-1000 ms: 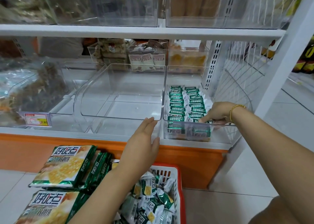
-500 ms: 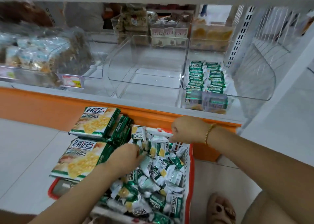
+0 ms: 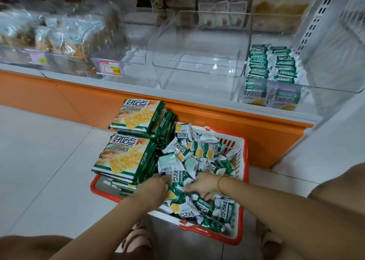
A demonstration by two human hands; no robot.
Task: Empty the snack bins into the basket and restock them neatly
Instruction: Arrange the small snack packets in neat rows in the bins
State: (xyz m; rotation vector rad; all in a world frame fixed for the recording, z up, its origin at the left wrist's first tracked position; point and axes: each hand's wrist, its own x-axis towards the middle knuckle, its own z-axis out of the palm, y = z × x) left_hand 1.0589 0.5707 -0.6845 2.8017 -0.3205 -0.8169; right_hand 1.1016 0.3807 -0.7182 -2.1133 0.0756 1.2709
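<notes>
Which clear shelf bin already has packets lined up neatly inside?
The rightmost bin: two tidy rows of green packets fill its floor. The middle bin beside it holds none, and the bins further left hold loose mixed snacks.

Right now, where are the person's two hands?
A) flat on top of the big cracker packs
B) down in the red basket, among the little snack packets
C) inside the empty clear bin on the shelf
B: the left hand and the right hand are both low in the red basket, in among the little snack packets, not up at the shelf.
</notes>
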